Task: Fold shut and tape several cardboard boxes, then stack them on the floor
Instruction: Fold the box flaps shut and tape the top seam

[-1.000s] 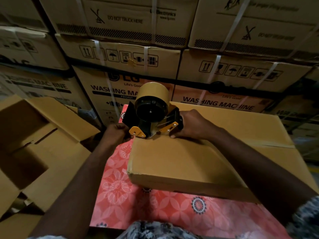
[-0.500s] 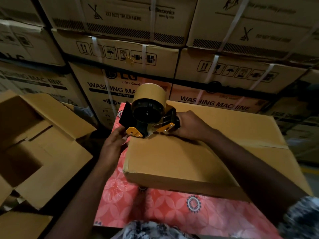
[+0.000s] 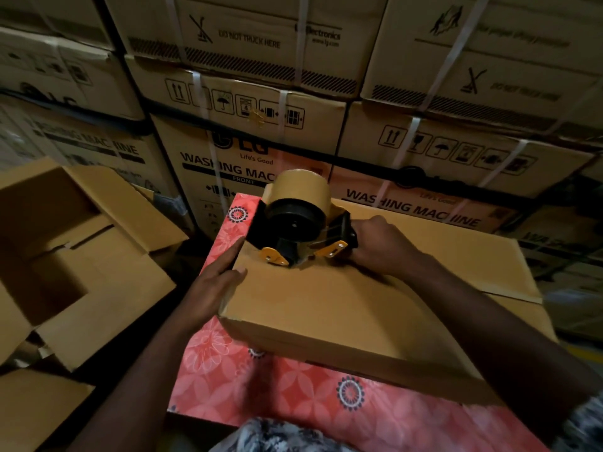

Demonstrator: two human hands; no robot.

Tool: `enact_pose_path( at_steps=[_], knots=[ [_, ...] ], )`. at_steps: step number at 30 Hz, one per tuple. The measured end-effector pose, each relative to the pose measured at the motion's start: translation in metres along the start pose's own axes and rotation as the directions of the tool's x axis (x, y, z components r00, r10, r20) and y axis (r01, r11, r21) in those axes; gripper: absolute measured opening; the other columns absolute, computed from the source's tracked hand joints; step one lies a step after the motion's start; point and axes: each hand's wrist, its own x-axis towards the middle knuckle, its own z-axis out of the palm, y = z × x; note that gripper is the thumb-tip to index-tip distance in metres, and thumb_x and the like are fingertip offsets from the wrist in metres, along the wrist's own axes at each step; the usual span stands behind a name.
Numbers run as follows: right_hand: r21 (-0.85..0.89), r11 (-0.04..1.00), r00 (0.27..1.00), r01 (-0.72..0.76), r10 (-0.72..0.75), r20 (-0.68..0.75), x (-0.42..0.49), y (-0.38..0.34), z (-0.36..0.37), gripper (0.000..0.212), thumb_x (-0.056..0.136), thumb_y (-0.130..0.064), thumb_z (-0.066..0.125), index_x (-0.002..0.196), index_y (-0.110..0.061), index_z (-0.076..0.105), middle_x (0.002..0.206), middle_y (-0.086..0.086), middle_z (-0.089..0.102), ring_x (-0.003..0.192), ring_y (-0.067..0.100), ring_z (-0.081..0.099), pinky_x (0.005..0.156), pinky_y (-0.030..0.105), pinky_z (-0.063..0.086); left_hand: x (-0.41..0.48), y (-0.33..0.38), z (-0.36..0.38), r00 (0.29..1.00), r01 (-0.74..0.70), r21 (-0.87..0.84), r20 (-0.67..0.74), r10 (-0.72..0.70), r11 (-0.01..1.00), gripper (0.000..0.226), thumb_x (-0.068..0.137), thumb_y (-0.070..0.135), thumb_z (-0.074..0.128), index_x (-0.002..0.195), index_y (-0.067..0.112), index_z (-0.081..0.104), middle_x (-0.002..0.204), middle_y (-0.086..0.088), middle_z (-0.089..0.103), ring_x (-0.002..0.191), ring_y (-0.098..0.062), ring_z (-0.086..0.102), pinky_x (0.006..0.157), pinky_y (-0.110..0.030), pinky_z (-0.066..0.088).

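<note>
Tape, a tan roll (image 3: 300,185) on the dispenser (image 3: 290,228), sits at the far left end of the box (image 3: 342,301), which lies flaps-shut on the cloth (image 3: 293,393) right in front of the person. The right hand (image 3: 375,247) has its fingers curled tight round the dispenser's handle and presses the yellow-tipped mouth down on the top face, probably to stick the tape's end there before a pull along the seam. The left hand (image 3: 217,277) lies with fingers straight along the box's left side and thumb on top, holding nothing. It seems placed to brace the box so it does not slide under the pull. An open box (image 3: 85,256) waits at the left, flaps up, likely next in line. Stacked cartons (image 3: 261,102) wall in the back. The handle is hidden inside the right fist, and the dispenser covers the spot where tape meets cardboard, so I cannot tell whether any strip is down. In the dim light the seam is hard to trace. The box's near right corner is hidden behind the right forearm, and the floor does not show.
</note>
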Motion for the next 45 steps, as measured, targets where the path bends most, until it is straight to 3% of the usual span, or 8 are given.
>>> enact_pose_path(
  at_steps=[6, 10, 13, 16, 25, 34, 40, 45],
  knots=[
    [-0.040, 0.999, 1.000, 0.000, 0.001, 0.028, -0.025, 0.045, -0.015, 0.022, 0.089, -0.046, 0.072, 0.084, -0.033, 0.055, 0.075, -0.009, 0.062, 0.069, 0.010, 0.060, 0.057, 0.029, 0.043, -0.002, 0.006, -0.005, 0.992, 0.112, 0.290, 0.020, -0.123, 0.951, 0.073, 0.089, 0.061, 0.060, 0.155, 0.037, 0.037, 0.157, 0.002, 0.043, 0.140, -0.024, 0.046, 0.119, -0.050, 0.033],
    [-0.022, 0.998, 0.998, 0.052, -0.051, 0.044, -0.018, 0.040, -0.022, 0.024, 0.087, -0.045, 0.073, 0.089, -0.024, 0.063, 0.079, -0.006, 0.066, 0.073, 0.013, 0.062, 0.063, 0.032, 0.052, 0.006, 0.027, 0.024, 0.985, -0.095, 0.855, 0.006, 0.172, 0.510, 0.075, 0.102, 0.043, 0.039, 0.162, 0.017, 0.004, 0.168, -0.001, -0.005, 0.155, -0.022, -0.004, 0.126, -0.048, 0.003],
    [0.020, 0.999, 0.998, 0.032, -0.033, 0.048, -0.017, 0.041, -0.021, 0.027, 0.085, -0.049, 0.074, 0.088, -0.024, 0.065, 0.078, -0.007, 0.066, 0.073, 0.011, 0.062, 0.063, 0.032, 0.052, 0.016, 0.032, 0.052, 0.967, -0.226, 0.948, 0.191, 0.168, 0.222, 0.078, 0.094, 0.058, 0.009, 0.162, 0.021, 0.011, 0.168, -0.001, -0.008, 0.155, -0.020, -0.011, 0.118, -0.045, -0.015],
    [0.039, 0.999, 0.999, 0.020, -0.021, 0.024, -0.022, 0.041, -0.015, 0.023, 0.087, -0.048, 0.073, 0.084, -0.028, 0.061, 0.076, -0.010, 0.063, 0.069, 0.008, 0.060, 0.058, 0.029, 0.048, 0.014, 0.026, 0.060, 0.957, -0.250, 0.964, 0.232, 0.174, 0.091, 0.083, 0.090, 0.056, -0.005, 0.161, 0.019, 0.018, 0.170, -0.005, -0.001, 0.155, -0.021, -0.011, 0.115, -0.042, -0.022],
    [-0.048, 0.999, 1.000, -0.013, 0.013, -0.001, -0.049, 0.083, -0.033, 0.034, 0.086, -0.063, 0.067, 0.078, -0.032, 0.054, 0.070, -0.009, 0.060, 0.064, 0.009, 0.057, 0.057, 0.029, 0.046, 0.013, 0.022, 0.054, 0.958, -0.238, 0.968, 0.220, 0.181, 0.082, 0.090, 0.089, 0.069, -0.017, 0.162, 0.021, 0.004, 0.169, 0.001, -0.002, 0.156, -0.017, -0.006, 0.121, -0.043, -0.016],
    [-0.051, 0.997, 0.997, -0.058, 0.056, -0.044, -0.084, 0.141, -0.040, 0.033, 0.084, -0.061, 0.070, 0.076, -0.032, 0.055, 0.068, -0.011, 0.059, 0.063, 0.007, 0.055, 0.056, 0.028, 0.042, 0.008, 0.025, 0.094, 0.977, -0.082, 0.991, 0.060, 0.204, 0.106, 0.086, 0.092, 0.059, 0.000, 0.161, 0.009, 0.013, 0.169, -0.010, 0.007, 0.156, -0.025, 0.003, 0.123, -0.052, -0.010],
    [-0.072, 0.996, 0.996, -0.060, 0.055, -0.072, -0.083, 0.150, -0.031, 0.035, 0.085, -0.062, 0.068, 0.082, -0.027, 0.061, 0.069, -0.009, 0.062, 0.063, 0.010, 0.058, 0.062, 0.033, 0.054, 0.006, 0.016, 0.182, 0.947, -0.304, 0.945, 0.286, 0.149, 0.121, 0.084, 0.094, 0.058, -0.003, 0.160, 0.012, 0.021, 0.169, -0.009, 0.008, 0.156, -0.024, -0.002, 0.126, -0.042, 0.002],
    [-0.069, 0.998, 0.996, -0.002, -0.004, -0.086, -0.085, 0.151, -0.032, 0.027, 0.088, -0.054, 0.068, 0.083, -0.029, 0.058, 0.068, -0.013, 0.057, 0.062, 0.005, 0.054, 0.053, 0.026, 0.040, 0.008, 0.011, 0.182, 0.944, -0.313, 0.937, 0.288, 0.163, 0.158, 0.079, 0.095, 0.061, 0.004, 0.158, 0.019, 0.029, 0.169, -0.002, 0.013, 0.156, -0.018, -0.003, 0.125, -0.038, 0.004]
  ],
)
